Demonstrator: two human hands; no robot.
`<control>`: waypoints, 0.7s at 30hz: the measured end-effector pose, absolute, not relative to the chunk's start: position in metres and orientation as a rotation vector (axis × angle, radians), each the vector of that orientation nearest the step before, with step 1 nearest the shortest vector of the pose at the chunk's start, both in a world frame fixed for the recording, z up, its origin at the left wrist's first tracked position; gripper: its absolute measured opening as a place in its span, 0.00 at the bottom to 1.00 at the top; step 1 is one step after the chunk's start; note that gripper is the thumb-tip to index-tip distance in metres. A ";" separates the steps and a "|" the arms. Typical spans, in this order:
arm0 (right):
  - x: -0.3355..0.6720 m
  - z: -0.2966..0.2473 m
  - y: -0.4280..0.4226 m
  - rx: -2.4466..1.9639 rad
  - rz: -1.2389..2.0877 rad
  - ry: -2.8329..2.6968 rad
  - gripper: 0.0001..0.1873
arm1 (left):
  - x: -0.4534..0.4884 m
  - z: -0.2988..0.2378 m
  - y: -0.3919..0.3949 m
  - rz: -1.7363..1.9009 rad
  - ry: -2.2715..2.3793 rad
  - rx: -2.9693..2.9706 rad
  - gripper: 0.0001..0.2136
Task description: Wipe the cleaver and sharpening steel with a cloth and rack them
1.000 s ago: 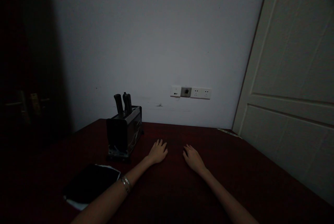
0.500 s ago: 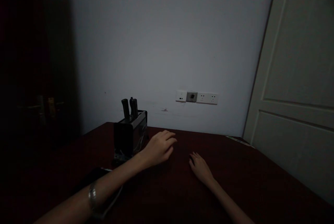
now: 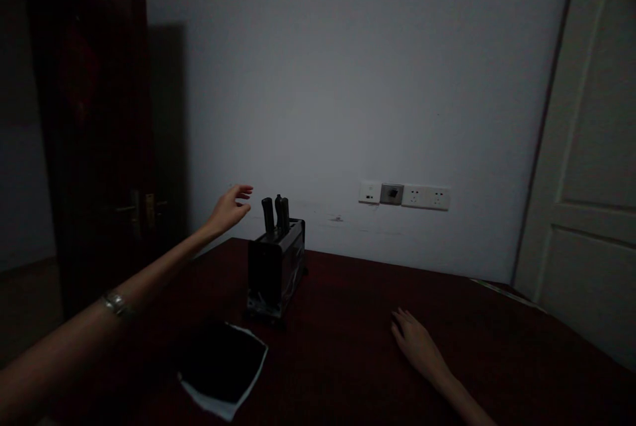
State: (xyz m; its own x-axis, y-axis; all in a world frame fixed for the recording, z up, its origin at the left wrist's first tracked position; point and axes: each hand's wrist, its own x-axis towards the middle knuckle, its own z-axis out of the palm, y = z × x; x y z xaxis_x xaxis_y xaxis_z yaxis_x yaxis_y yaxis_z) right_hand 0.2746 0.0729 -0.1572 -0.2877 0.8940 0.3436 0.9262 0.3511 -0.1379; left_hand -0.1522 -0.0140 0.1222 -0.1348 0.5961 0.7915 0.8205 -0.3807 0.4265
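My left hand [image 3: 230, 208], with a silver bracelet [image 3: 116, 303] at its wrist, is raised in the air just left of some black knife handles [image 3: 268, 215]. Its fingers are apart and it holds nothing. The handles stick up from the top of a dark knife block [image 3: 272, 273] with shiny sides, standing on the dark red table [image 3: 342, 333]. Resting flat on the table to the right is my right hand [image 3: 416, 341], fingers stretched out with nothing in them. A black square piece with a pale border [image 3: 223, 373] lies in front of the block.
Behind the table rises a grey wall [image 3: 318, 95] with a row of sockets and switches [image 3: 405, 195]. A dark door with a handle [image 3: 142, 209] stands at the left. A pale panelled door [image 3: 591, 148] is at the right.
My left hand has moved left and up, from in front of the knife block's right side to left of the handles. The view has turned left. My right hand stays on the table.
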 end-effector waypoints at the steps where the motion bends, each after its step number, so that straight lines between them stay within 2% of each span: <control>1: 0.275 -0.157 0.073 -1.606 -0.127 -2.261 0.26 | -0.160 0.119 -0.004 -1.559 -1.706 -2.005 0.21; 5: 0.275 -0.158 0.073 -1.602 -0.137 -2.271 0.26 | -0.176 0.105 0.024 -1.761 -1.949 -2.193 0.31; 7: 0.276 -0.158 0.073 -1.594 -0.142 -2.277 0.26 | -0.178 0.100 0.030 -1.800 -1.971 -2.301 0.32; 12: 0.277 -0.159 0.075 -1.585 -0.142 -2.280 0.26 | -0.177 0.094 0.031 -1.720 -1.818 -2.735 0.24; 17: 0.277 -0.161 0.076 -1.565 -0.136 -2.260 0.26 | -0.174 0.087 0.037 -2.018 -1.898 -2.660 0.22; 21: 0.278 -0.164 0.078 -1.561 -0.139 -2.254 0.26 | -0.174 0.082 0.045 -2.126 -1.903 -2.645 0.16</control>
State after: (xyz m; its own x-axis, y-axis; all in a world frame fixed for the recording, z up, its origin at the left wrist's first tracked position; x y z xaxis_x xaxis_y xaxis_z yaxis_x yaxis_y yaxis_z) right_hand 0.2779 0.0777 -0.1641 -0.3008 0.8780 0.3722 0.9172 0.3733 -0.1394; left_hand -0.1737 0.0446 0.0815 0.0682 0.9482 0.3103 0.2039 -0.3177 0.9260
